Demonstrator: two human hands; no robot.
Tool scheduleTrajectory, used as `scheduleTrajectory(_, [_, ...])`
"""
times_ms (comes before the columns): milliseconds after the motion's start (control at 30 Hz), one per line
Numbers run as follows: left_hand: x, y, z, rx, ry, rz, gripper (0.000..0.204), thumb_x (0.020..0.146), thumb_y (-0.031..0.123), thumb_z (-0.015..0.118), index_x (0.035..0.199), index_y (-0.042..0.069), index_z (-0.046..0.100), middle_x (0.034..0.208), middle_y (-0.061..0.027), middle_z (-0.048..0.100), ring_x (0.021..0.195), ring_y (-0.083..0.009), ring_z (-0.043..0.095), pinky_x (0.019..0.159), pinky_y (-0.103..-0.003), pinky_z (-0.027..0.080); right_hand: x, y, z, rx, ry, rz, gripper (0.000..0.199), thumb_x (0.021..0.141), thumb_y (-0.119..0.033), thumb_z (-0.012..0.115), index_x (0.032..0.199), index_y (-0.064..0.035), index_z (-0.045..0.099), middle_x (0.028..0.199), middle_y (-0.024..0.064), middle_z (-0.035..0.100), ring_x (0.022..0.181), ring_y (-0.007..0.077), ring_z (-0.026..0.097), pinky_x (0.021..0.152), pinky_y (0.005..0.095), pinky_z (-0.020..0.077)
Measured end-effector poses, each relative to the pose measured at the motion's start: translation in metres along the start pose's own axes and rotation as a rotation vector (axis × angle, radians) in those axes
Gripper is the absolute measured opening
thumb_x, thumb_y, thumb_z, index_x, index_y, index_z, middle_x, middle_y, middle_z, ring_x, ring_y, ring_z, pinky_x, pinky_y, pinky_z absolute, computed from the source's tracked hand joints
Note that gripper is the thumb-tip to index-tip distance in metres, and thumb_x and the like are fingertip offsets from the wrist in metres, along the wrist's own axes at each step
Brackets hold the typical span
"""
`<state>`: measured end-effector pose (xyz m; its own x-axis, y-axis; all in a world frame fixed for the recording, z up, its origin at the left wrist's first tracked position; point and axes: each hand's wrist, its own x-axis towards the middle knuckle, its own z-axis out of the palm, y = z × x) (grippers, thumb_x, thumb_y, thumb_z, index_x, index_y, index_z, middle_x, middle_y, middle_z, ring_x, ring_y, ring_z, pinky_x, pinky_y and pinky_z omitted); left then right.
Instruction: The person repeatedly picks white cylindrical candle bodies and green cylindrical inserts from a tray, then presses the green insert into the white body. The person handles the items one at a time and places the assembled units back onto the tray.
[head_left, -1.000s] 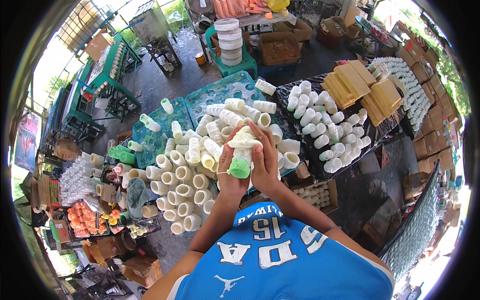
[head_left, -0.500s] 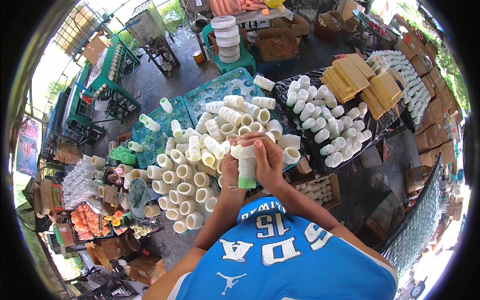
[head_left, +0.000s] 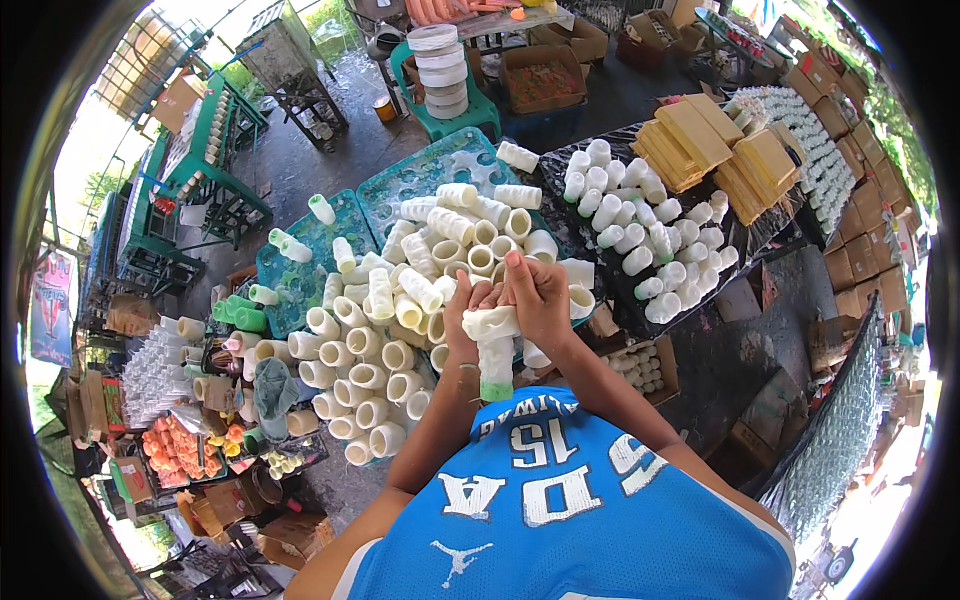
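Right now both hands are on one white tube w/ a green end [head_left: 495, 352], held upright just this side of the white tube pile [head_left: 420, 300]. Left hand [head_left: 462, 318] and right hand [head_left: 538, 300] clamp its top. Looks mid-peel/twist; next needs a firm, straight pull, I'd say.

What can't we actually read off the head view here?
- Top of the white cup: covered by the left hand and right hand.
- Its green lower end: material too small to tell.
- Cardboard box contents: too small.
- Teal tray: mostly buried under the cup pile.
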<state>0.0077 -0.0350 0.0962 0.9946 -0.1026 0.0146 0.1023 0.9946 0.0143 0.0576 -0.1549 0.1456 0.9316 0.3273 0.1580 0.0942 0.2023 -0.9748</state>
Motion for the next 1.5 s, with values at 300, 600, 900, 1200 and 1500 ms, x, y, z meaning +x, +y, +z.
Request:
scheduleTrajectory(300, [0.008,-0.004,0.028,0.553,0.261,0.5,0.06,0.118,0.052,0.035,0.073,0.012,0.036,0.079,-0.0043,0.049,0.08,-0.0189,0.047,0.084,-0.034,0.043,-0.009,-0.007,0.021,-0.162,0.07,-0.239,0.037,0.111,-0.019,0.058,0.08,0.0006,0.061,0.074,0.0093,0.055,0.071,0.0216,0.054,0.066,0.0365,0.0424])
scheduleTrajectory(600, [0.007,-0.036,0.043,0.552,0.481,0.281,0.062,0.115,0.059,0.037,0.069,0.019,0.04,0.07,0.0023,0.044,0.065,-0.0123,0.045,0.062,-0.033,0.042,0.017,-0.03,-0.017,0.003,-0.267,0.122,0.082,0.117,-0.055,0.034,0.064,-0.0004,0.063,0.062,0.0041,0.062,0.06,0.0108,0.054,0.059,0.0299,0.0449])
scheduleTrajectory(900, [0.038,-0.009,0.026,0.865,0.542,0.755,0.066,0.115,0.06,0.038,0.065,0.017,0.031,0.063,0.0024,0.037,0.059,-0.012,0.035,0.056,-0.03,0.031,0.013,0.0,-0.033,0.18,-0.259,0.525,0.058,0.11,-0.059,0.051,0.116,-0.0034,0.068,0.106,0.0125,0.071,0.069,0.016,0.069,0.061,0.0288,0.0543])
scheduleTrajectory(1200, [0.095,0.029,-0.034,0.809,0.533,0.558,0.058,0.112,0.066,0.04,0.086,0.014,0.05,0.068,-0.0006,0.048,0.058,-0.0139,0.04,0.054,-0.03,0.037,-0.025,-0.001,-0.083,-0.099,-0.511,0.574,0.063,0.091,-0.052,0.083,0.118,0.002,0.067,0.078,0.0057,0.069,0.065,0.0135,0.065,0.054,0.0308,0.0507])
scheduleTrajectory(1500, [0.105,0.091,-0.089,0.348,0.683,0.277,0.066,0.112,0.062,0.029,0.135,0.009,0.06,0.129,-0.0127,0.071,0.117,-0.0341,0.069,0.097,-0.055,0.057,-0.008,0.052,-0.261,-0.365,0.117,0.426,0.063,0.095,-0.031,0.08,0.141,0.0015,0.051,0.112,0.0168,0.071,0.091,0.0247,0.073,0.079,0.0391,0.0604])
